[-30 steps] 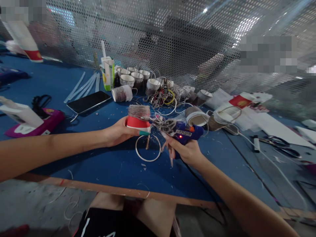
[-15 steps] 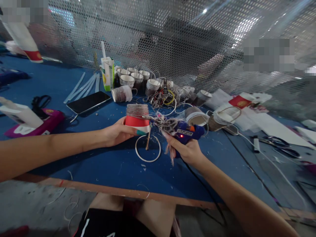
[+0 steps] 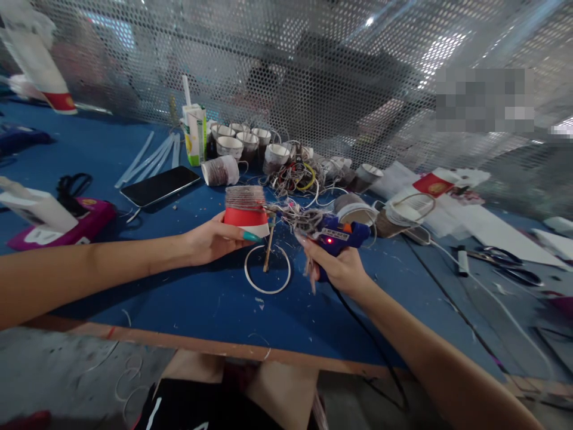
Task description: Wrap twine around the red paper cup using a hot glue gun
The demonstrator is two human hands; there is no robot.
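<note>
My left hand point(image 3: 219, 239) grips a red and white paper cup point(image 3: 245, 218), held upside down above the table. Grey-brown cord point(image 3: 244, 197) is wound round the cup's upper part. In my right hand point(image 3: 340, 266) is a blue glue gun point(image 3: 342, 233) with a red light lit on its side. Tangled strands and glue strings cling round its front end. The nozzle points left at the wound cord, close to the cup's right side; whether it touches I cannot tell. Below them, a white ring point(image 3: 267, 292) lies on the table, with a thin brown strip point(image 3: 267, 254) above it.
Several cord-wrapped cups point(image 3: 230, 146) stand at the back beside a drink carton point(image 3: 194, 134) and a wire tangle point(image 3: 293, 176). A phone point(image 3: 160, 185) and glue sticks point(image 3: 150, 158) lie left. Scissors point(image 3: 501, 257) and a marker point(image 3: 462, 263) are right. The gun's black cable point(image 3: 371, 328) crosses the front edge.
The cup in my left hand has shifted slightly left and up, and its cord side has turned a little. The glue gun has moved only slightly and stays beside it.
</note>
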